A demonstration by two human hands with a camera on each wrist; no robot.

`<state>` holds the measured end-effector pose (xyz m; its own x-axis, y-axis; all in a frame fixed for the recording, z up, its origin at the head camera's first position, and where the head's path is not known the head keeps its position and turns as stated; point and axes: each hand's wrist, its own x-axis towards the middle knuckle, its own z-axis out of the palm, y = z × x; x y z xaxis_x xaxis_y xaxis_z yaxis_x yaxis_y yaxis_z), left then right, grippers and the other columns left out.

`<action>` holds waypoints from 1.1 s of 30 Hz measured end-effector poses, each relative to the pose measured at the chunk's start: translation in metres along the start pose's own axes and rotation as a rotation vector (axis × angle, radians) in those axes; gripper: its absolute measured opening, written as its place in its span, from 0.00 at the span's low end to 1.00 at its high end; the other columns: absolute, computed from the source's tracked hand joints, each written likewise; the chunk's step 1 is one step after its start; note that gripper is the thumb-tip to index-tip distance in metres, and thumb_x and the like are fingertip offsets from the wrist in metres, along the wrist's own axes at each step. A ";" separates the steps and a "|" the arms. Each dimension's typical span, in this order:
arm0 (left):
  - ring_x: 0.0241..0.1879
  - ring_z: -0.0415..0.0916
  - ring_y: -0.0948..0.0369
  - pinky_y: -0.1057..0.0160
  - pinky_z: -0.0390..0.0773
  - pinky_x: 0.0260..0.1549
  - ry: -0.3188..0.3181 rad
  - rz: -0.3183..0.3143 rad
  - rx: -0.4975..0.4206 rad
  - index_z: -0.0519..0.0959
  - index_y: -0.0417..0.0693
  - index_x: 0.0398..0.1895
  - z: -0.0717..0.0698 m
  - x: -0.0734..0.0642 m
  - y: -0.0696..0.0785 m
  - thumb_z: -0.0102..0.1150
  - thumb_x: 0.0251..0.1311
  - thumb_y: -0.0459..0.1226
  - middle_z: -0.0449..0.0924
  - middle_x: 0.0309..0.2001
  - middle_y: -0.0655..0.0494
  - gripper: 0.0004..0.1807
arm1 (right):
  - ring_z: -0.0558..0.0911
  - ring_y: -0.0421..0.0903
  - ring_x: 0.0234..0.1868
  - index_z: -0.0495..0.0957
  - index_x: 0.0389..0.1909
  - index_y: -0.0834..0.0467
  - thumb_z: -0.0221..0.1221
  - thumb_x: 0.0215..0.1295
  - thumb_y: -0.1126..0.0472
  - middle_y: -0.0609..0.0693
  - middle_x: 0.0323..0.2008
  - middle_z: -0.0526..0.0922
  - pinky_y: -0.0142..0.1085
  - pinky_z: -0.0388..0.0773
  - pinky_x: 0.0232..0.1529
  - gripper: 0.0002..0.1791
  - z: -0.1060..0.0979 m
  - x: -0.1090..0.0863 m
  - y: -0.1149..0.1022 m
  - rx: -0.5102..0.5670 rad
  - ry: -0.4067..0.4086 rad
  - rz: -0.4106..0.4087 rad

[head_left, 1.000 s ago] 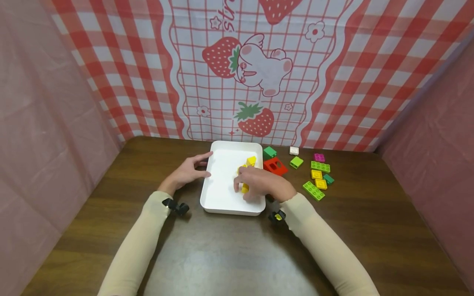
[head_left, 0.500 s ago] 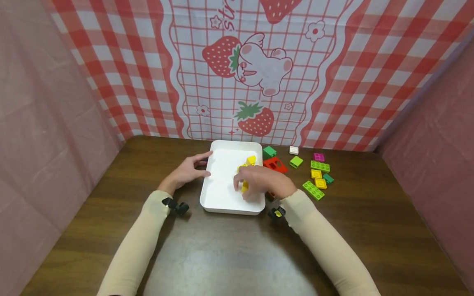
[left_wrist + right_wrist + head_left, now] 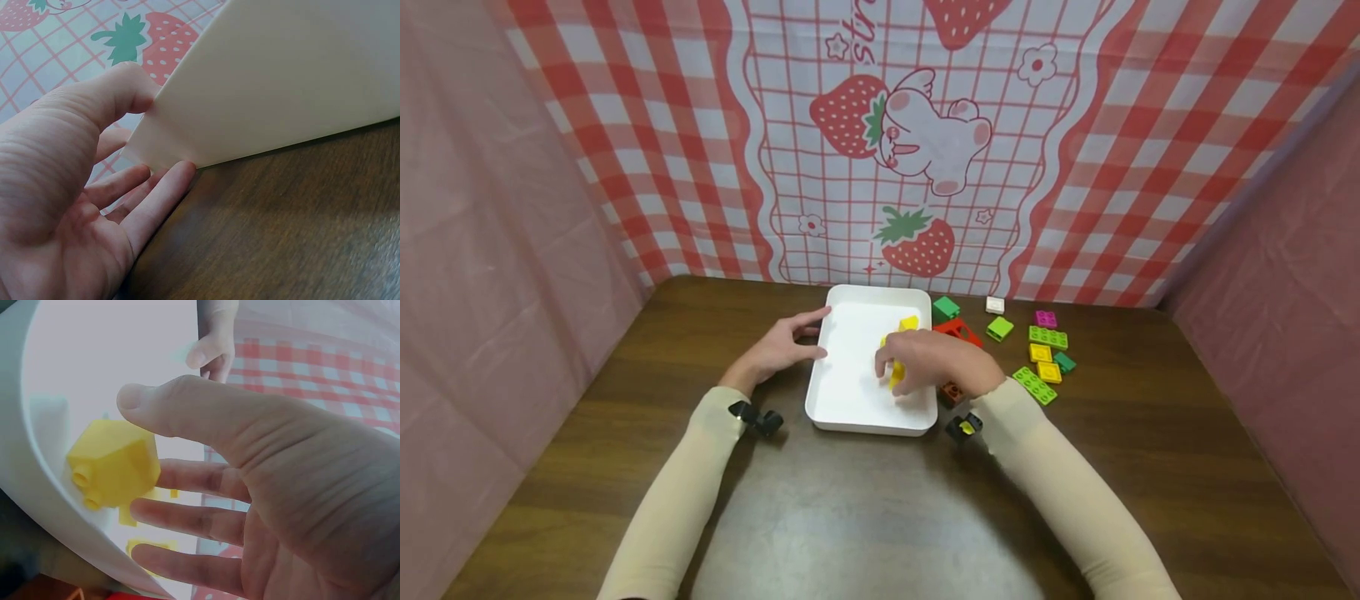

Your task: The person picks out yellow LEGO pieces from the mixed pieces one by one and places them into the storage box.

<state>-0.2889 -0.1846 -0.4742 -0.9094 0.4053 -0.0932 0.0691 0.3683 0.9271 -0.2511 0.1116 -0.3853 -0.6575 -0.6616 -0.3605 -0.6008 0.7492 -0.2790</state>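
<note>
A white tray (image 3: 842, 400) stands on the wooden table. My left hand (image 3: 777, 347) rests at its left side, thumb and fingers spread. In the left wrist view, the thumb and fingertips touch the outer wall of the tray (image 3: 269, 81), and the fingers are fairly straight. My right hand (image 3: 934, 360) is over the right half of the tray. In the right wrist view, it pinches a yellow building block (image 3: 119, 459) with studs between thumb and index finger; the index fingertip is hidden behind the block. Another yellow piece (image 3: 909, 322) lies in the tray beyond the hand.
Right of the tray lie a green block (image 3: 947, 308), a red piece with holes (image 3: 964, 332) and a brown block (image 3: 952, 393). Farther right are lime bricks (image 3: 1035, 387), yellow plates (image 3: 1049, 372), a magenta brick (image 3: 1047, 318) and a white one (image 3: 996, 305). A checked cloth hangs behind.
My right hand has risen slightly with the yellow block, and more of the brown block shows beside the tray. The left hand and tray have stayed in place.
</note>
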 end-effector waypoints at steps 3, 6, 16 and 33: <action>0.85 0.64 0.36 0.33 0.71 0.82 0.002 -0.003 0.001 0.61 0.50 0.91 0.000 0.000 0.000 0.72 0.73 0.33 0.62 0.89 0.38 0.47 | 0.80 0.48 0.54 0.89 0.58 0.48 0.76 0.72 0.55 0.50 0.58 0.85 0.44 0.85 0.61 0.16 -0.003 0.000 0.001 -0.014 -0.001 0.000; 0.85 0.65 0.36 0.33 0.71 0.82 0.003 -0.002 0.005 0.61 0.50 0.91 0.000 -0.001 0.001 0.72 0.73 0.33 0.62 0.89 0.38 0.47 | 0.80 0.49 0.54 0.90 0.57 0.49 0.76 0.73 0.56 0.51 0.59 0.85 0.45 0.85 0.60 0.15 -0.006 0.000 0.001 -0.027 -0.002 -0.005; 0.84 0.65 0.36 0.33 0.71 0.82 0.008 0.005 0.000 0.61 0.49 0.91 0.001 -0.001 0.002 0.71 0.73 0.32 0.62 0.89 0.38 0.46 | 0.82 0.53 0.61 0.90 0.60 0.51 0.74 0.74 0.57 0.54 0.65 0.87 0.49 0.86 0.67 0.16 -0.023 -0.002 0.000 -0.039 -0.006 0.014; 0.84 0.66 0.36 0.34 0.73 0.80 0.005 0.013 -0.001 0.61 0.49 0.91 0.001 -0.002 0.000 0.72 0.73 0.32 0.63 0.88 0.37 0.46 | 0.82 0.60 0.72 0.90 0.62 0.51 0.76 0.72 0.57 0.57 0.70 0.86 0.53 0.86 0.72 0.19 -0.047 -0.007 -0.003 -0.066 0.020 0.020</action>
<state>-0.2869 -0.1845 -0.4738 -0.9107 0.4053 -0.0796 0.0802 0.3627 0.9285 -0.2666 0.1123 -0.3404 -0.6786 -0.6472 -0.3473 -0.6155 0.7591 -0.2120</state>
